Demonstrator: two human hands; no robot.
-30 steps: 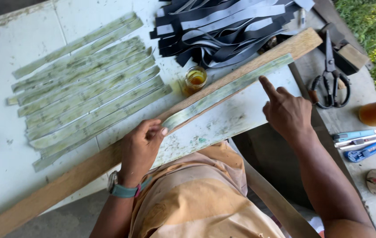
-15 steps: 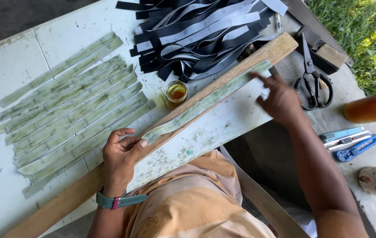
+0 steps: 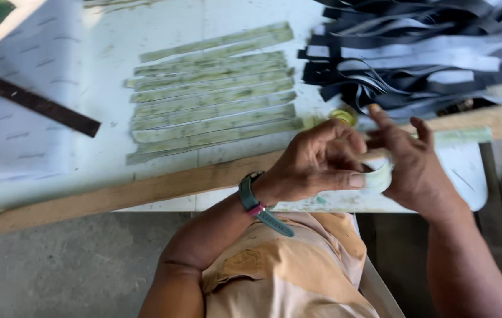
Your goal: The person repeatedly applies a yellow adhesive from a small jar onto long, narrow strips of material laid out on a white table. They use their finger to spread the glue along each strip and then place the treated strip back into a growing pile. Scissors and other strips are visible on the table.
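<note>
So from where I'm watching, the white worktable [image 3: 56,106] takes up most of the view, with a long wooden plank [image 3: 145,189] lying along its near edge. On the table there's a big tangle of dark and grey strips [image 3: 416,59] at the far right, looking untouched and piled loose. Next to that, more toward the middle, sits a neat row of pale green strips [image 3: 212,97] laid side by side, roughly nine or ten of them as far as I can count. I'd read those as the finished batch, so a fair chunk of the work looks done, while the dark pile suggests plenty is left. A dark flat bar [image 3: 33,101] lies on the left side of the table, well apart from everything.

Both hands are up together just above the plank. The left hand [image 3: 321,165] is curled with thumb and fingers pinched onto a pale green strip [image 3: 379,174], and the right hand [image 3: 407,162] is closed on the same strip from the other side, bending it into a loop between them. That strip runs off to the right along the plank.

Just behind the hands there's a small jar of yellowish liquid [image 3: 343,115], mostly hidden. Could be glue, can't tell for sure.
</note>
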